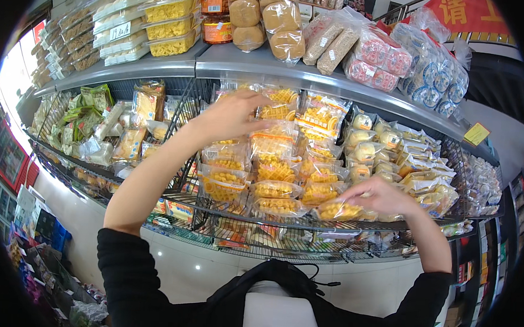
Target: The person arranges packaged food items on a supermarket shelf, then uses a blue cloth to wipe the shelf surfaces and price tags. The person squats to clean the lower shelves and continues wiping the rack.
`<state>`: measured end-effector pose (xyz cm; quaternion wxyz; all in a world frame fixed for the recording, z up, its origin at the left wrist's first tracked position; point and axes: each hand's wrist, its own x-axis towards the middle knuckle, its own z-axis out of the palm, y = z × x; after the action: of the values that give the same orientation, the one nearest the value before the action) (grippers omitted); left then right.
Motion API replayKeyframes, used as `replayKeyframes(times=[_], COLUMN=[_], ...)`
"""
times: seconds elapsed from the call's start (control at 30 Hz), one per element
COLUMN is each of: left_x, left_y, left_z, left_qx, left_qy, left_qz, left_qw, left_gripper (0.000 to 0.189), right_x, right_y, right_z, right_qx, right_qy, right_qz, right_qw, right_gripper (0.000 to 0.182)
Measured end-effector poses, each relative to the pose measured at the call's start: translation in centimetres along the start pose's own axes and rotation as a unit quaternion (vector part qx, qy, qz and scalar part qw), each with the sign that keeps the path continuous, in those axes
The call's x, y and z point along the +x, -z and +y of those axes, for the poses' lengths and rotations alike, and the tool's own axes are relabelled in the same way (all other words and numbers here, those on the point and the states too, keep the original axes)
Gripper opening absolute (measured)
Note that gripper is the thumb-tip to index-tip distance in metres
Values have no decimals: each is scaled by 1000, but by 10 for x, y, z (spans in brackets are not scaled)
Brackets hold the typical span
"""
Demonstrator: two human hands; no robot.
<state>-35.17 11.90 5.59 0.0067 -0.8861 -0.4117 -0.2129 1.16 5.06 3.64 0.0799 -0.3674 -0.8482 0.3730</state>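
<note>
My left hand (234, 114) is raised over the back of the wire shelf basket, fingers apart and holding nothing. Just beyond its fingertips stands a clear packet of yellow waffles (277, 103). Lower right, my right hand (382, 195) pinches the upper edge of a wrapped waffle packet (340, 210) at the basket's front; part of that packet is hidden behind the fingers. Between my hands, similar waffle packets (276, 168) stand in rows from back to front. A larger printed waffle bag (321, 115) leans against the back.
Wrapped round buns (362, 140) and bagged bread (421, 172) fill the right side. A wire divider (185, 124) separates green packets (89, 103) at left. Above, the grey shelf edge (266, 74) overhangs, carrying plastic tubs (169, 23) and bagged buns (282, 27). A lower wire rack (275, 248) sits underneath.
</note>
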Motion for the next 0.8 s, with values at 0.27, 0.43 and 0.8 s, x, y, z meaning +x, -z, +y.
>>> replayKeyframes(times=[0.27,0.43,0.8], left_x=[-43,-40,-50], left_y=[1,9,-17], left_z=[-54,-51,-58], left_qx=[161,246,278], left_qy=[116,45,45], left_qz=[-64,12,33], left_qw=[978,968,959], left_gripper=[78,70,70], right_x=[80,135,177], right_y=[64,45,-40], right_z=[-5,7,-36], right_qx=[-23,-274,-615], right_qy=[52,22,188], right_qz=[125,236,164], right_qw=[991,932,748], right_gripper=[21,27,60])
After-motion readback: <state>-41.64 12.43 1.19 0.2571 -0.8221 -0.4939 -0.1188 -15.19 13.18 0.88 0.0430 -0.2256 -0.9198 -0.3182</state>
